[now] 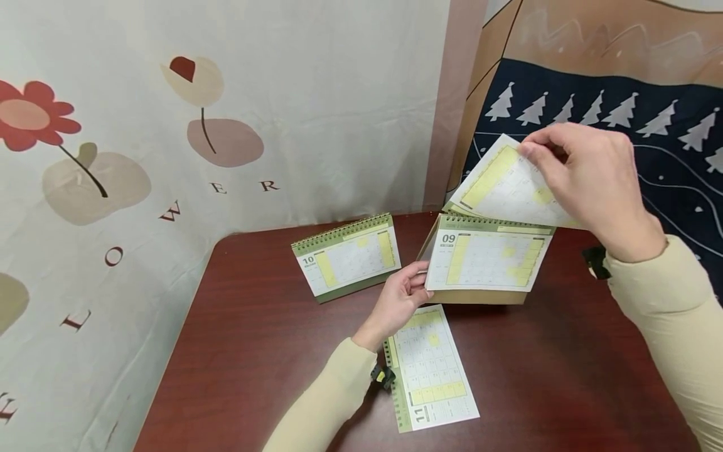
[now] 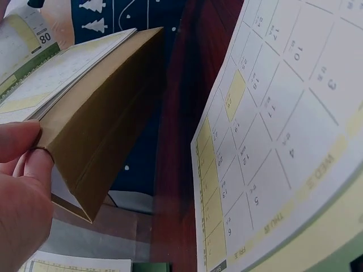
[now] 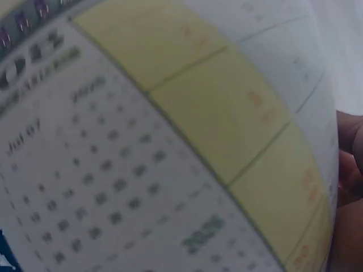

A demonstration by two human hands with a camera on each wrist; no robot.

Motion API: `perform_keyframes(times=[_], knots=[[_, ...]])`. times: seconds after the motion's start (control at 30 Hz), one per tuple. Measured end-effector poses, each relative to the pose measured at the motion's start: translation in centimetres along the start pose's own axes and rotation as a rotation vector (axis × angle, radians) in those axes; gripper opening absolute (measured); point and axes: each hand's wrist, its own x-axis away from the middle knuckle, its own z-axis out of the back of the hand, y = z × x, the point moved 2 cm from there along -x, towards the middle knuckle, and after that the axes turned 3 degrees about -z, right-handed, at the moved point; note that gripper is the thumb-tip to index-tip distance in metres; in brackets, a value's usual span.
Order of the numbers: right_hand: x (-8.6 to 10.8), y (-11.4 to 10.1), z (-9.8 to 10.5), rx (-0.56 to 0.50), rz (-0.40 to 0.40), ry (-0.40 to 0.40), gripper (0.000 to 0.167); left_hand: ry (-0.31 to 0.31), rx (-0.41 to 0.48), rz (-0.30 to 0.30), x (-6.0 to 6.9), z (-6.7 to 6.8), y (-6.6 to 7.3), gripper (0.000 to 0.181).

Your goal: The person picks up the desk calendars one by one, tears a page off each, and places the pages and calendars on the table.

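Observation:
A desk calendar (image 1: pixel 491 260) with a brown cardboard stand (image 2: pixel 108 107) shows its 09 page at the table's back right. My left hand (image 1: pixel 399 301) grips its lower left corner, thumb on the front and fingers at the stand's edge. Above the spiral binding, my right hand (image 1: pixel 593 179) pinches the edge of a raised calendar page (image 1: pixel 499 176) between thumb and fingers. That page fills most of the right wrist view, bent and blurred, with 08 at its upper left. In the left wrist view, my left hand (image 2: pixel 25 192) holds the cardboard corner.
A second calendar (image 1: pixel 353 257) showing 10 stands to the left on the dark red table (image 1: pixel 243 351). A third calendar (image 1: pixel 435 370), marked 11, is turned sideways near my left forearm. Patterned curtains (image 1: pixel 339 94) hang behind the table.

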Motion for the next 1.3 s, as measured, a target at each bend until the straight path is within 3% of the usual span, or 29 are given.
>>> perform_keyframes(times=[0.47, 0.63, 1.0, 1.1, 1.23, 1.3], knots=[[-2.6, 2.8, -0.7, -0.045, -0.081, -0.202, 0.023, -0.015, -0.034, -0.021, 0.0, 0.0, 0.0, 0.052], [-3.0, 3.9, -0.8, -0.094, -0.163, -0.265, 0.027, -0.036, -0.025, -0.031, -0.1, -0.2, -0.2, 0.051], [-3.0, 5.3, -1.5, -0.170, -0.256, -0.303, 0.034, -0.031, -0.015, -0.027, -0.2, 0.0, -0.5, 0.054], [-3.2, 6.2, -1.3, -0.192, -0.294, -0.267, 0.037, -0.020, 0.004, -0.030, -0.1, 0.0, -1.0, 0.054], [-3.8, 8.3, 0.2, -0.227, -0.444, -0.092, 0.037, 0.056, 0.061, -0.011, 0.1, 0.5, -2.0, 0.052], [-3.9, 9.5, 1.0, -0.240, -0.516, 0.012, 0.027, 0.096, 0.092, -0.004, 0.3, 0.8, -2.1, 0.052]])
